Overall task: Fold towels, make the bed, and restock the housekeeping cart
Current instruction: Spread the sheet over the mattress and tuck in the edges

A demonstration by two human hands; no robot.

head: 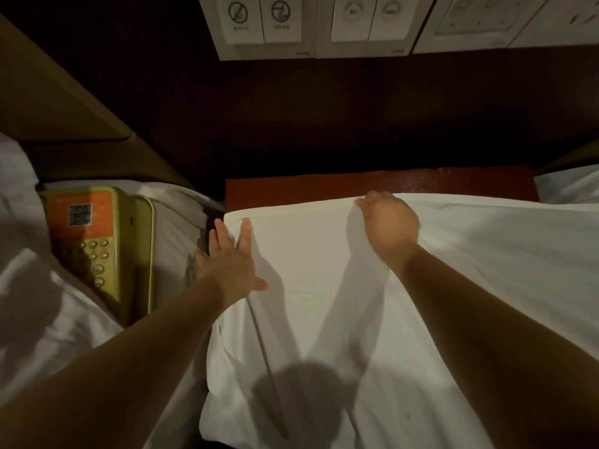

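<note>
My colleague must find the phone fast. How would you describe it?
Start at the white pillow in the middle, then look left onto the rumpled bedding. The telephone lies there: the only gold-beige thing, with round buttons and an orange label.

Telephone (pixel 97 251) left of pillow (pixel 324 286) — switch panel (pixel 308 24) behind.

left hand (pixel 231 260) flat on white sheet (pixel 308 241) corner | right hand (pixel 390 222) grips sheet's far edge | phone (pixel 100 244) at left
</note>
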